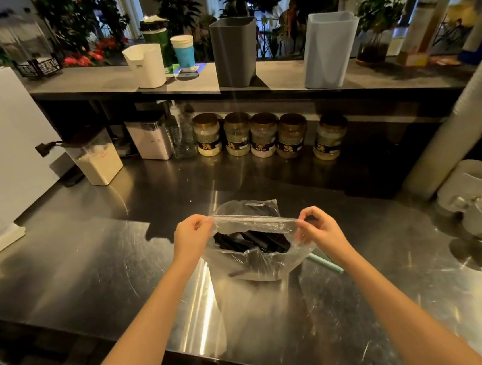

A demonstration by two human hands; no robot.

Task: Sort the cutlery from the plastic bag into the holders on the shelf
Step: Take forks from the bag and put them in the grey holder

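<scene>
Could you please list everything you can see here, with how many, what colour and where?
Bag: one, clear, middle of the counter, mouth open.
Cutlery: several pieces, black, inside the bag.
Holders: three, white, dark grey and pale blue, on the shelf.
Cups: two, green and blue-white, on the shelf left of the grey holder.
Jars: five, dark-lidded, under the shelf.
Tubs: two, clear, left of the jars.
Pump bottle: one, clear, between tubs and jars.
Mugs: at least three, white, counter's right edge.
Straw: one, pale green, right of the bag.
Left hand: one, pinches the bag's left rim.
Right hand: one, pinches the bag's right rim.
</scene>
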